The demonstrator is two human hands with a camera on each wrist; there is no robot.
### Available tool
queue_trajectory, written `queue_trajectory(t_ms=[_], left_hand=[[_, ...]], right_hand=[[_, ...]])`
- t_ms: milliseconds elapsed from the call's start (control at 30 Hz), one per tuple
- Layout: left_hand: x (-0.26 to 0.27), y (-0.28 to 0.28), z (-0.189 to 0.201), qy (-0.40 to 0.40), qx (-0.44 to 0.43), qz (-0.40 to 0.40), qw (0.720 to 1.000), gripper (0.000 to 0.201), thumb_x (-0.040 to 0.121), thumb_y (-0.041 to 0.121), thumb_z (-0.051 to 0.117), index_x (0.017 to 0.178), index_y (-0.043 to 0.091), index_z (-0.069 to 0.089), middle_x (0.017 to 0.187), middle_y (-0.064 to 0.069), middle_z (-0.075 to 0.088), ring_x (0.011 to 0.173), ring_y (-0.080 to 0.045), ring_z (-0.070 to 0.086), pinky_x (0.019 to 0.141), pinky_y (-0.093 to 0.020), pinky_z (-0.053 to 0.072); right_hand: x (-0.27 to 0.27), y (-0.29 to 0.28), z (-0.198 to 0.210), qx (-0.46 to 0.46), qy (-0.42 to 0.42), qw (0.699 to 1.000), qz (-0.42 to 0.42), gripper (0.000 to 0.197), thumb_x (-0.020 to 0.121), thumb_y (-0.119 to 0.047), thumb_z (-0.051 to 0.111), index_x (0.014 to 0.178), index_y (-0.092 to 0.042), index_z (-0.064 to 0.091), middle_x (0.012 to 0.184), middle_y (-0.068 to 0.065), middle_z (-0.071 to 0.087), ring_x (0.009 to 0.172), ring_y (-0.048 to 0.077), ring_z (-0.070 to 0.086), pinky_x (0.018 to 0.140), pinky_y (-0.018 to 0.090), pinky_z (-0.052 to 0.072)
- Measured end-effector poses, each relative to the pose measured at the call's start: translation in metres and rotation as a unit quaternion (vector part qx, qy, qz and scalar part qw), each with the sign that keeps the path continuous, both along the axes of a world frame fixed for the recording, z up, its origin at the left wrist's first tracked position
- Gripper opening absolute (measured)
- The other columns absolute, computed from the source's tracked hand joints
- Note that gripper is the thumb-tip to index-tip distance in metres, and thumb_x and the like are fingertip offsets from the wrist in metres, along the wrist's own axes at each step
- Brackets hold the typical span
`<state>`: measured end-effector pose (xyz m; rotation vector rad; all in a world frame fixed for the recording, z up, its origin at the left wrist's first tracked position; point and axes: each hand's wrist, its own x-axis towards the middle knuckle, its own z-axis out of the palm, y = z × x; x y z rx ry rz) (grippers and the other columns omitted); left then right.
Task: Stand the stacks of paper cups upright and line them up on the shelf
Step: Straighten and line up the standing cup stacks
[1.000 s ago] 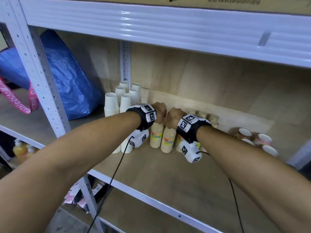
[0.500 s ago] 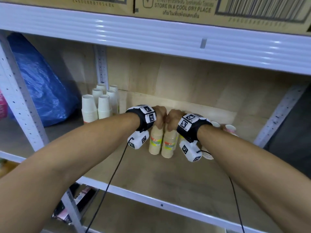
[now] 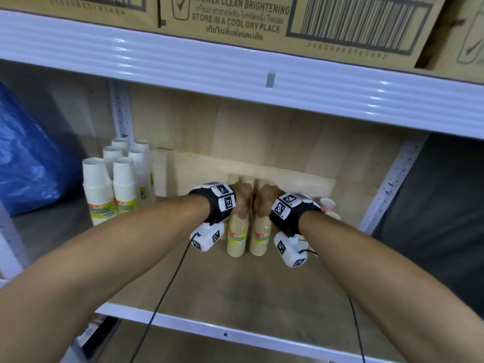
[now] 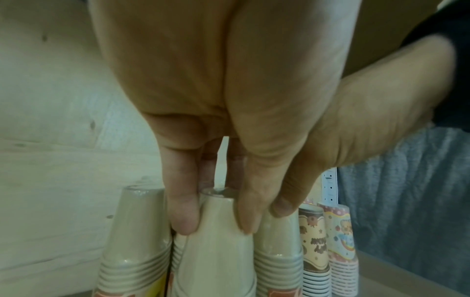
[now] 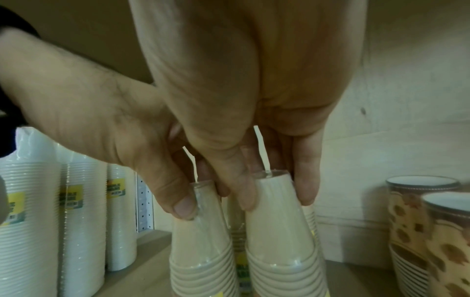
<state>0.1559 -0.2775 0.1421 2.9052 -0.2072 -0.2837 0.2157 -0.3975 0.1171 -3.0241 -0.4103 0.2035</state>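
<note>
Two tan paper cup stacks (image 3: pixel 237 238) (image 3: pixel 260 238) stand side by side, bottoms up, mid-shelf. My left hand (image 3: pixel 242 203) grips the top of the left stack (image 4: pixel 216 251) from above, fingers (image 4: pixel 183 213) on one side and thumb on the other. My right hand (image 3: pixel 263 203) grips the top of the right stack (image 5: pixel 277 231) the same way. The two hands touch each other. More tan stacks (image 4: pixel 134 231) stand just behind. White cup stacks (image 3: pixel 98 189) stand upright in rows at the left. Patterned cup stacks (image 5: pixel 406 221) stand at the right.
The wooden shelf board (image 3: pixel 235 289) is bare in front of the stacks. A low upper shelf beam (image 3: pixel 262 82) with cardboard boxes (image 3: pixel 235 19) hangs overhead. A blue plastic bag (image 3: pixel 28 163) sits far left. White metal uprights (image 3: pixel 392 179) flank the bay.
Both hands stay on the tops of the two tan stacks. They now sit farther from the white stacks and closer to the patterned cups. The head view has swung right and up.
</note>
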Motion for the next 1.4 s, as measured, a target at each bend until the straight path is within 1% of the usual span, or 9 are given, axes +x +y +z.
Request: queue_trajectory(t_ms=[67, 133, 300, 433, 500, 833, 1067, 1233, 1400], left_hand=[[0.003, -0.002, -0.001, 0.003, 0.003, 0.005, 1.000, 0.038, 0.082, 0.011, 0.074, 0.118, 0.007, 0.063, 0.106, -0.004, 0.062, 0.089, -0.016, 0.056, 0.071, -0.025, 0.045], [0.004, -0.004, -0.002, -0.003, 0.005, 0.007, 1.000, 0.034, 0.084, 0.013, 0.073, 0.116, 0.005, 0.065, 0.110, -0.008, 0.067, 0.088, -0.017, 0.058, 0.072, -0.026, 0.046], [0.008, -0.003, -0.004, 0.005, -0.021, 0.008, 1.000, 0.041, 0.082, 0.011, 0.074, 0.121, 0.006, 0.065, 0.117, -0.008, 0.067, 0.105, -0.022, 0.064, 0.084, -0.031, 0.054], [0.012, -0.002, -0.005, 0.005, -0.036, 0.006, 0.999, 0.042, 0.081, 0.011, 0.075, 0.122, 0.009, 0.065, 0.118, -0.005, 0.067, 0.107, -0.022, 0.063, 0.087, -0.033, 0.054], [0.013, -0.001, -0.004, 0.007, -0.035, -0.002, 0.999, 0.040, 0.081, 0.011, 0.075, 0.121, 0.008, 0.066, 0.117, -0.006, 0.068, 0.106, -0.022, 0.064, 0.086, -0.032, 0.054], [0.016, -0.001, -0.003, 0.019, -0.037, -0.019, 0.999, 0.038, 0.079, 0.012, 0.075, 0.116, 0.004, 0.068, 0.112, -0.009, 0.069, 0.101, -0.023, 0.065, 0.076, -0.030, 0.052], [0.017, -0.001, -0.006, 0.012, -0.034, -0.017, 0.999, 0.043, 0.080, 0.015, 0.076, 0.120, 0.003, 0.065, 0.116, -0.011, 0.068, 0.105, -0.025, 0.065, 0.087, -0.035, 0.054], [0.010, 0.005, 0.009, -0.005, -0.033, -0.009, 0.999, 0.045, 0.081, 0.026, 0.075, 0.122, 0.009, 0.065, 0.118, -0.006, 0.065, 0.106, -0.024, 0.063, 0.086, -0.031, 0.053], [0.000, 0.027, 0.035, -0.045, -0.034, 0.028, 0.998, 0.041, 0.078, 0.030, 0.077, 0.116, 0.019, 0.067, 0.117, 0.000, 0.063, 0.097, -0.019, 0.061, 0.074, -0.025, 0.048]], right_hand=[[-0.007, -0.004, 0.002, 0.001, -0.003, 0.999, 0.034, 0.005, 0.082, -0.019, 0.059, 0.085, -0.015, 0.059, 0.086, 0.001, 0.060, 0.083, 0.021, 0.062, 0.068, 0.026, 0.042], [-0.005, -0.008, -0.002, 0.022, -0.004, 0.999, 0.033, 0.011, 0.079, -0.019, 0.058, 0.071, -0.020, 0.051, 0.073, -0.003, 0.054, 0.075, 0.021, 0.062, 0.063, 0.026, 0.043], [-0.002, -0.005, -0.004, 0.047, -0.061, 0.997, 0.025, 0.010, 0.088, -0.010, 0.061, 0.079, -0.005, 0.058, 0.072, 0.003, 0.050, 0.080, 0.022, 0.056, 0.059, 0.027, 0.037], [0.008, -0.001, -0.005, 0.044, -0.049, 0.998, 0.018, 0.022, 0.088, -0.011, 0.064, 0.105, 0.002, 0.064, 0.108, 0.014, 0.066, 0.103, 0.029, 0.065, 0.068, 0.025, 0.041], [0.011, 0.000, -0.007, 0.044, -0.046, 0.998, 0.019, 0.025, 0.087, -0.011, 0.065, 0.109, 0.000, 0.063, 0.112, 0.014, 0.066, 0.103, 0.029, 0.066, 0.069, 0.025, 0.042], [0.019, -0.002, -0.016, 0.085, -0.071, 0.994, 0.027, 0.021, 0.092, -0.020, 0.050, 0.099, -0.006, 0.064, 0.107, 0.014, 0.065, 0.095, 0.030, 0.063, 0.068, 0.027, 0.040], [0.018, -0.004, -0.012, 0.126, -0.045, 0.991, 0.001, 0.024, 0.085, -0.022, 0.061, 0.104, -0.010, 0.067, 0.107, 0.010, 0.065, 0.094, 0.028, 0.064, 0.070, 0.029, 0.045], [0.011, -0.003, 0.005, 0.120, -0.041, 0.992, -0.001, 0.011, 0.073, -0.023, 0.069, 0.080, -0.019, 0.062, 0.085, 0.004, 0.062, 0.075, 0.022, 0.060, 0.058, 0.025, 0.042], [0.009, 0.009, 0.020, 0.110, -0.059, 0.992, 0.010, 0.012, 0.071, -0.028, 0.066, 0.078, -0.020, 0.060, 0.099, 0.007, 0.065, 0.083, 0.023, 0.063, 0.059, 0.024, 0.043]])
